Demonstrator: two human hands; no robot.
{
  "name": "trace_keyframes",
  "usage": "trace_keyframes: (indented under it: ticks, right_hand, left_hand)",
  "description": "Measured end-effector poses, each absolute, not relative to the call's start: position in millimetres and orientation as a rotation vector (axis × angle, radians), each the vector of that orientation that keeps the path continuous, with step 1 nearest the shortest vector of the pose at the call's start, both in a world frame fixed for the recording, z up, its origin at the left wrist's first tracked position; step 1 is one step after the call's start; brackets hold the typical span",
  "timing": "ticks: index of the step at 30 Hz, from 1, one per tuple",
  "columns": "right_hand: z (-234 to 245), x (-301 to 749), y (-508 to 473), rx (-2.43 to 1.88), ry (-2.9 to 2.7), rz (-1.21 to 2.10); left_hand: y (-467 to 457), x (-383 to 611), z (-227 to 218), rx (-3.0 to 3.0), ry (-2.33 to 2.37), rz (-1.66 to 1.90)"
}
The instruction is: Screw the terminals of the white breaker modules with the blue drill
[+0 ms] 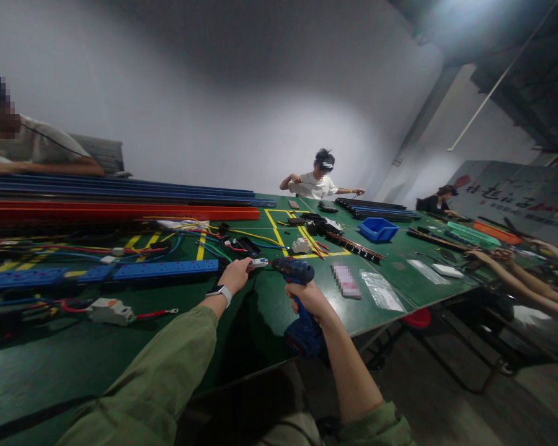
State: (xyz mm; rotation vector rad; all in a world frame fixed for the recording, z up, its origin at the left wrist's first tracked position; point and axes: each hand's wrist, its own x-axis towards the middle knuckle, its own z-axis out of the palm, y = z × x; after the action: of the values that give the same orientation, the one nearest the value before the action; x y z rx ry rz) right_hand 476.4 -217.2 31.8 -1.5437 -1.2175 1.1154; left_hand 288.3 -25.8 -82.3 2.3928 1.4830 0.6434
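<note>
Head view, right hand [310, 298] gripping drill [303, 322], left hand [237, 275] holding white part [260, 262]

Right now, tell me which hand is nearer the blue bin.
Right. The right hand sits before and left of the blue bin; the left hand is farther left.

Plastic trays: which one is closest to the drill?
The blue tray is closest to the drill; the green tray and orange tray sit farther right.

Dim, upper-right glare along ceiling [469, 28], stretched edges
</note>
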Motion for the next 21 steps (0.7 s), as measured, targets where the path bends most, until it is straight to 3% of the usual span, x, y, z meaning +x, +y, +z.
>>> trace_keyframes:
  ticks: [21]
  right_hand:
    - [31.3,476.0,-217.0,-1.534,-1.215,1.097]
  left_hand:
    - [-19.4,288.9,-90.5,2.41,1.467,0.661]
